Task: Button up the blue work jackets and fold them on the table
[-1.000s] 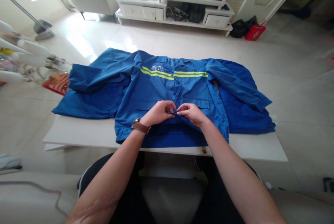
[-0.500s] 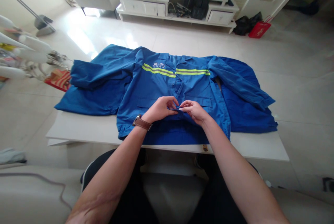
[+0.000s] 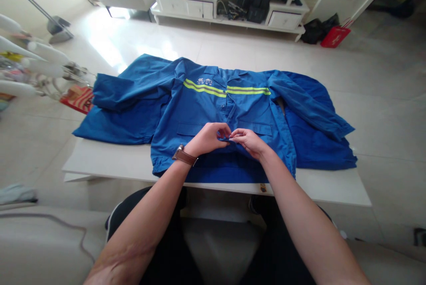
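Observation:
A blue work jacket (image 3: pixel 203 110) with yellow-green reflective bands lies front up, its collar away from me and its sleeves out to both sides. My left hand (image 3: pixel 213 138) pinches the front edge of the jacket low on the middle opening. Right beside it, my right hand (image 3: pixel 248 141) pinches the same edge, fingertips nearly touching those of the left. The cloth is lifted a little between them. Whatever button or hole lies under my fingertips is hidden. Higher up, the front opening gapes below the reflective band, and a button shows there.
More blue cloth (image 3: pixel 321 138) lies beneath the jacket on a low white table (image 3: pixel 109 158). Across the floor stand a white cabinet (image 3: pixel 186 8) and a red bag (image 3: pixel 335 36). White rods of a rack (image 3: pixel 43 50) stick in from the left.
The whole view has shifted slightly. Both hands keep their pinch on the jacket's front edge, with only small finger movement; the left fingers look a little more curled.

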Motion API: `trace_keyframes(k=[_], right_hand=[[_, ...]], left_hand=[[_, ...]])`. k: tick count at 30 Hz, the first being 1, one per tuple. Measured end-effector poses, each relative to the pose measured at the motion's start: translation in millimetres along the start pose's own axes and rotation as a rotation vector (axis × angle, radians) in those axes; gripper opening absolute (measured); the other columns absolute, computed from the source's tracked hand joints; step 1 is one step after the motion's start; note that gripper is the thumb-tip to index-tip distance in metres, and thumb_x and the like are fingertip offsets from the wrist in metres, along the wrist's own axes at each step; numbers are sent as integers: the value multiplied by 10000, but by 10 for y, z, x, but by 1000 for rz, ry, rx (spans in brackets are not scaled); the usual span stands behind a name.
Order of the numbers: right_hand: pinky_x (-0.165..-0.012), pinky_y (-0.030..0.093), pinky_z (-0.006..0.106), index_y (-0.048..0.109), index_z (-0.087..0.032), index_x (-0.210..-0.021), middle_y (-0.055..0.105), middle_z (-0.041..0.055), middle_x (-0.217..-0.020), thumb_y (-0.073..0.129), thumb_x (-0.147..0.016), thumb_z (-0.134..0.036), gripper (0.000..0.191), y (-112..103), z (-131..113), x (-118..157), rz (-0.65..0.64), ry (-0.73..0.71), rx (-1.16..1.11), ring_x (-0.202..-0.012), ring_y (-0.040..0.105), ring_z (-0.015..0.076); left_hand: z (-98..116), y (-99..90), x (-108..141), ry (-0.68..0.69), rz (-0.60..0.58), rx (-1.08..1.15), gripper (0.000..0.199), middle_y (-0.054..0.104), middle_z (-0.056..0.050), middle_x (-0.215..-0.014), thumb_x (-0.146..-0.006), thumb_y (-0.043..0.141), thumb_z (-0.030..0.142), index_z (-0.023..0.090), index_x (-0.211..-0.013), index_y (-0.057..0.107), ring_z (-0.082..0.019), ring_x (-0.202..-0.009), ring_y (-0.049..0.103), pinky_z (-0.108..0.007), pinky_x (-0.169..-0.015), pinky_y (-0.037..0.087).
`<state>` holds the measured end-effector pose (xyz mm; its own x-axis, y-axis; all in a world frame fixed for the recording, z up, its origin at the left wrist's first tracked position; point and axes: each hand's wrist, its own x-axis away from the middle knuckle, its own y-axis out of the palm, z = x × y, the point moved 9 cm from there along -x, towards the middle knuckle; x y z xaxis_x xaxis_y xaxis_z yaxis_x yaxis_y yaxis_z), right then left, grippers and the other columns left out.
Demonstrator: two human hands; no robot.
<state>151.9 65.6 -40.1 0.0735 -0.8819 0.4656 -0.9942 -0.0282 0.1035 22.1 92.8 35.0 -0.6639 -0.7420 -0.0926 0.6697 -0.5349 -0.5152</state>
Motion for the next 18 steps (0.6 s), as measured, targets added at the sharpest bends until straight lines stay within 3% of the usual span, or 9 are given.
trace_keyframes(k=[4, 9, 18], right_hand=[[-562, 374, 239, 717, -183, -731, 651, -18, -628, 881, -505, -271, 294, 29, -53, 51, -7, 10, 23, -609, 541, 120], [-621, 422, 266, 739, -176, -741, 671, -12, -639, 890, -503, -306, 311, 19, -82, 46, 5, -9, 30, -628, 573, 134], [-680, 446, 279, 757, -176, -728, 715, 14, -677, 866, -513, -304, 274, -63, -66, 1, 49, -66, 99, -671, 600, 152]], left_hand=[[-65, 27, 20, -33, -31, 4, 215, 772, -23, -932, -753, 751, 212, 180, -965, 749, -164, -869, 699, -249, -765, 523], [-107, 87, 37, -76, -81, 17, 182, 754, -5, -793, -794, 716, 218, 181, -971, 737, -149, -747, 696, -235, -694, 508], [-106, 106, 13, -71, -85, 15, 168, 767, -18, -811, -800, 724, 240, 176, -954, 741, -156, -762, 709, -234, -700, 508]])
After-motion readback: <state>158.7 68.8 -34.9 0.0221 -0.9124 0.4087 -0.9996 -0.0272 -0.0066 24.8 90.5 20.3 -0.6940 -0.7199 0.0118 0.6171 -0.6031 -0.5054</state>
